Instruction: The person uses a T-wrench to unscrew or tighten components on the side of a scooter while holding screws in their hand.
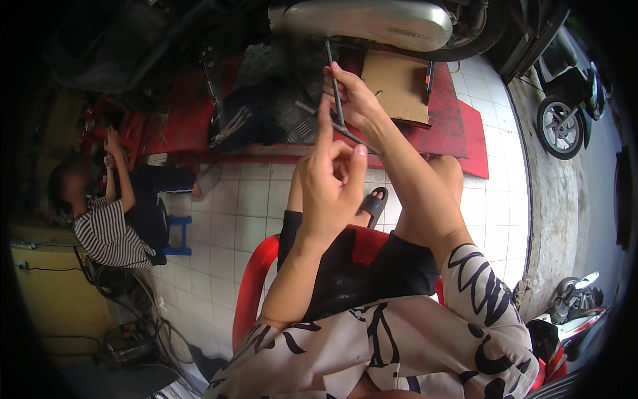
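A dark T-handle wrench (337, 103) runs up to the underside of a motorcycle, just below its silver side cover (372, 23). My right hand (357, 100) closes loosely round the wrench's shaft, thumb towards the top. Lower down, at the wrench's crossbar, is my left hand (330, 178). Its index finger points up and its thumb stands apart, while the other fingers curl in without gripping anything. Whether that index finger touches the crossbar I cannot tell. The wrench's upper tip meets the motorcycle's underside, where the fastener is too small to make out.
Beneath the motorcycle lies a red platform (475, 143) with a cardboard sheet (395, 86) and dark cloth (256, 110). I sit on a red chair (252, 279). At left a person in a striped shirt (116, 233) sits by a blue stool (178, 236). Another motorcycle (561, 126) stands at right.
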`<action>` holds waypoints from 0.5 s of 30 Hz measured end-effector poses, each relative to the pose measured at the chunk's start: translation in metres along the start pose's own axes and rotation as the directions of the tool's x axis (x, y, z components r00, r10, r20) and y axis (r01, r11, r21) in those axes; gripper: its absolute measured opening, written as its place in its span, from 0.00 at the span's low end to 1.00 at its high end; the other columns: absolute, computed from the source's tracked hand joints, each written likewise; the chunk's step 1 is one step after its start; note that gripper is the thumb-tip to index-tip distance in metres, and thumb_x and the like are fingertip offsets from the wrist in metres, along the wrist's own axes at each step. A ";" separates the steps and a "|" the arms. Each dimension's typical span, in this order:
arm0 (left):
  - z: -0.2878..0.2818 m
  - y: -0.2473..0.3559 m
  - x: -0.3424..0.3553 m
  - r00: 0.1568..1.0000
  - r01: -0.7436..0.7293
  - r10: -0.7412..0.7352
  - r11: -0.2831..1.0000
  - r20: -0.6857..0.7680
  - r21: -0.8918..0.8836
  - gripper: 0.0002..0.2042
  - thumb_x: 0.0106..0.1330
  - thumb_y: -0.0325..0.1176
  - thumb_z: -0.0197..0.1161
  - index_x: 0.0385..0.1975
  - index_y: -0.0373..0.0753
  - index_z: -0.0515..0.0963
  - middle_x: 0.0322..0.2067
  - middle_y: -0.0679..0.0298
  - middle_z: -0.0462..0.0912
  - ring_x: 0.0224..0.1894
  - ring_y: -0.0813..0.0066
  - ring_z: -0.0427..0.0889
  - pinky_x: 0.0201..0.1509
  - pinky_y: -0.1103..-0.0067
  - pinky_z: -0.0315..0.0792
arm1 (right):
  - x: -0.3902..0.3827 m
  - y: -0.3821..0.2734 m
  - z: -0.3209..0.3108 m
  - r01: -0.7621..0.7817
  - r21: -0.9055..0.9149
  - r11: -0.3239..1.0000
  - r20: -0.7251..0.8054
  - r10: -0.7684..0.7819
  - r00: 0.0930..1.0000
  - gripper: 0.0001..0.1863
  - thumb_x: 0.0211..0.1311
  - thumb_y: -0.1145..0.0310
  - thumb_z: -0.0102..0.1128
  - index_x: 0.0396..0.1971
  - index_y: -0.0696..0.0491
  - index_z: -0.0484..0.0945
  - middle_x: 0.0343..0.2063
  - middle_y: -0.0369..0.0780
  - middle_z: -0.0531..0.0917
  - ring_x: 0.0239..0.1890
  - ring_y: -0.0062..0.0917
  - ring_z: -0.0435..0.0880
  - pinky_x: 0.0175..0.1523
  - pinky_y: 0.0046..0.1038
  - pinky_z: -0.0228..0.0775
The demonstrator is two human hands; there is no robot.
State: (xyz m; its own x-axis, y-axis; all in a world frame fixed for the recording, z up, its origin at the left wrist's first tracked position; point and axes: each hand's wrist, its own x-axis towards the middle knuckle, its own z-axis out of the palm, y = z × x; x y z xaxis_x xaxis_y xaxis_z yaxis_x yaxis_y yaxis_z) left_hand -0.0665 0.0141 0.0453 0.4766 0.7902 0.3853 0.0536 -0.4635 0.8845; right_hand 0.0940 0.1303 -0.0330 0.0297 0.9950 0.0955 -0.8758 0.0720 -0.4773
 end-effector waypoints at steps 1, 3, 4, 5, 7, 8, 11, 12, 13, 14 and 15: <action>-0.007 -0.005 -0.002 0.997 0.055 -0.053 0.998 -0.051 0.040 0.30 0.67 0.25 0.55 0.67 0.27 0.52 0.18 0.68 0.73 0.21 0.90 0.68 0.25 0.90 0.63 | 0.000 -0.002 -0.002 0.016 0.004 1.000 0.045 -0.016 0.999 0.12 0.64 0.60 0.61 0.30 0.54 0.74 0.15 0.25 0.60 0.16 0.10 0.54 0.24 0.16 0.46; -0.010 -0.024 -0.014 0.982 0.167 -0.154 0.978 -0.112 0.121 0.28 0.66 0.26 0.56 0.64 0.24 0.56 0.18 0.65 0.75 0.20 0.89 0.68 0.24 0.88 0.63 | 0.004 -0.004 -0.004 0.000 0.060 0.998 0.080 -0.005 0.997 0.13 0.65 0.59 0.60 0.30 0.54 0.74 0.15 0.25 0.61 0.16 0.11 0.53 0.24 0.16 0.46; -0.007 -0.033 -0.020 0.989 0.149 -0.149 0.982 -0.007 0.112 0.28 0.66 0.26 0.56 0.64 0.24 0.56 0.17 0.63 0.75 0.19 0.84 0.71 0.23 0.85 0.65 | 0.006 -0.002 -0.002 -0.017 0.092 0.996 0.101 0.007 0.995 0.13 0.65 0.59 0.60 0.30 0.54 0.74 0.15 0.25 0.61 0.16 0.11 0.53 0.24 0.16 0.46; 0.001 -0.040 -0.025 0.985 0.132 -0.142 0.986 0.098 0.102 0.29 0.65 0.26 0.56 0.64 0.24 0.56 0.17 0.61 0.75 0.17 0.80 0.73 0.23 0.82 0.66 | 0.007 -0.001 -0.001 -0.015 0.098 0.995 0.102 0.004 0.995 0.13 0.65 0.59 0.60 0.31 0.54 0.74 0.15 0.25 0.61 0.16 0.11 0.53 0.24 0.17 0.46; 0.011 -0.036 -0.026 0.967 0.051 -0.074 0.994 0.243 0.099 0.30 0.65 0.27 0.57 0.64 0.24 0.54 0.17 0.60 0.76 0.16 0.78 0.74 0.23 0.80 0.67 | 0.007 0.002 0.000 0.007 0.084 0.996 0.081 -0.014 0.997 0.13 0.65 0.59 0.60 0.31 0.54 0.74 0.15 0.25 0.61 0.16 0.11 0.53 0.24 0.17 0.46; 0.014 -0.024 -0.020 0.959 -0.017 -0.015 0.994 0.284 0.110 0.31 0.65 0.27 0.57 0.65 0.25 0.54 0.17 0.60 0.76 0.17 0.80 0.73 0.23 0.82 0.67 | 0.007 0.002 0.001 0.019 0.075 0.997 0.071 -0.024 0.997 0.13 0.65 0.59 0.59 0.31 0.54 0.74 0.15 0.25 0.61 0.16 0.11 0.53 0.24 0.17 0.46; 0.008 -0.004 -0.002 0.979 -0.106 0.080 0.985 0.186 0.135 0.32 0.65 0.26 0.58 0.66 0.26 0.52 0.18 0.61 0.76 0.18 0.83 0.72 0.24 0.84 0.67 | 0.003 0.001 0.001 0.007 0.058 0.998 0.050 -0.010 0.999 0.13 0.66 0.59 0.59 0.31 0.54 0.74 0.14 0.25 0.60 0.16 0.12 0.52 0.24 0.18 0.46; 0.003 -0.003 0.001 0.988 -0.114 0.097 0.983 0.118 0.142 0.32 0.65 0.26 0.58 0.66 0.26 0.52 0.18 0.61 0.76 0.18 0.83 0.72 0.24 0.84 0.67 | 0.002 0.000 0.001 0.003 0.057 0.998 0.031 -0.005 1.000 0.13 0.66 0.59 0.59 0.32 0.54 0.74 0.15 0.25 0.60 0.16 0.12 0.52 0.24 0.17 0.46; -0.002 -0.005 0.001 0.997 -0.064 0.059 0.987 0.039 0.149 0.31 0.65 0.26 0.57 0.65 0.24 0.53 0.18 0.61 0.76 0.17 0.83 0.71 0.24 0.83 0.67 | 0.003 -0.002 -0.002 0.022 0.035 0.999 0.059 -0.024 0.998 0.14 0.65 0.58 0.59 0.31 0.54 0.74 0.15 0.25 0.59 0.16 0.12 0.52 0.24 0.17 0.46; -0.005 -0.017 -0.004 0.999 -0.028 0.021 0.977 0.035 0.210 0.31 0.65 0.26 0.57 0.65 0.23 0.53 0.18 0.61 0.76 0.17 0.83 0.71 0.24 0.83 0.67 | 0.005 -0.005 -0.004 0.023 0.058 0.998 0.056 -0.026 0.998 0.14 0.65 0.58 0.59 0.31 0.55 0.73 0.14 0.25 0.59 0.16 0.12 0.52 0.24 0.17 0.46; -0.010 -0.034 -0.015 1.000 0.013 -0.019 0.959 0.017 0.282 0.30 0.65 0.26 0.57 0.64 0.22 0.53 0.18 0.61 0.76 0.18 0.83 0.72 0.24 0.83 0.67 | 0.007 -0.004 -0.001 0.011 0.087 0.996 0.063 -0.017 0.998 0.15 0.65 0.57 0.59 0.31 0.55 0.73 0.14 0.25 0.59 0.16 0.12 0.52 0.24 0.17 0.46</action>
State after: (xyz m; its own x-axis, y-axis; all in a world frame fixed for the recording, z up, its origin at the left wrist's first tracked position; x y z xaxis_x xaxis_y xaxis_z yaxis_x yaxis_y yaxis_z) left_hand -0.0836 0.0220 0.0121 0.4899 0.7921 0.3641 0.3050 -0.5470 0.7796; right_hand 0.0982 0.1374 -0.0316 0.0141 0.9872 0.1587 -0.9141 0.0771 -0.3981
